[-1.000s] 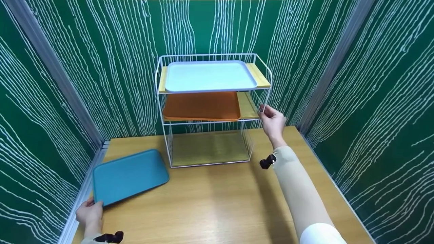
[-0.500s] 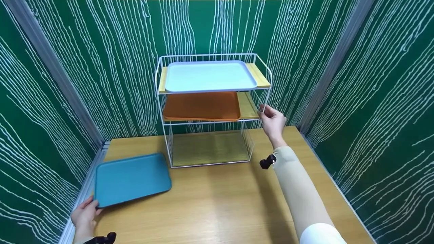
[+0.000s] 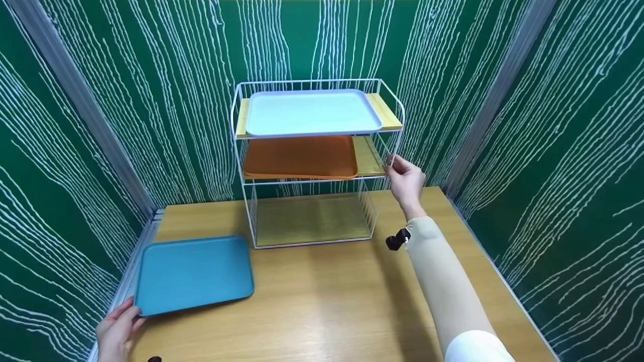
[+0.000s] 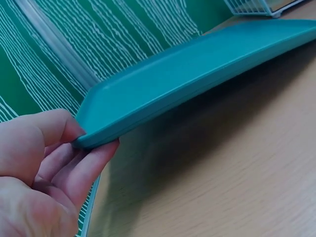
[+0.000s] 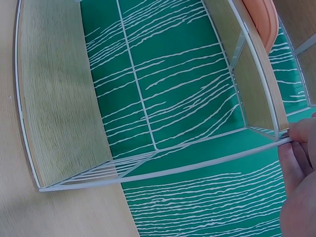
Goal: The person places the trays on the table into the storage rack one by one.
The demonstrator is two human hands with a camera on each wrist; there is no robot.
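Note:
A teal tray point(image 3: 196, 274) is pinched at its near left corner by my left hand point(image 3: 116, 327). In the left wrist view the thumb lies on the tray's rim point(image 4: 163, 101) and the fingers are beneath it; the near edge is raised off the table, with a shadow under it. My right hand point(image 3: 406, 183) grips the front right upright of a white wire rack point(image 3: 312, 245) at the middle shelf's height. On that shelf an orange tray point(image 3: 302, 158) lies toward the left. A pale blue tray point(image 3: 312, 113) rests on the top shelf.
The rack's bottom shelf point(image 3: 312, 218) is a wooden board near table level. A wooden table point(image 3: 322, 301) stretches in front of the rack. Green walls point(image 3: 568, 151) with white wavy lines stand at the back and both sides, with metal posts at the corners.
The teal tray has come toward me and turned slightly, its right end moving nearer. My left hand moved down and left with it. The right hand and rack stayed put.

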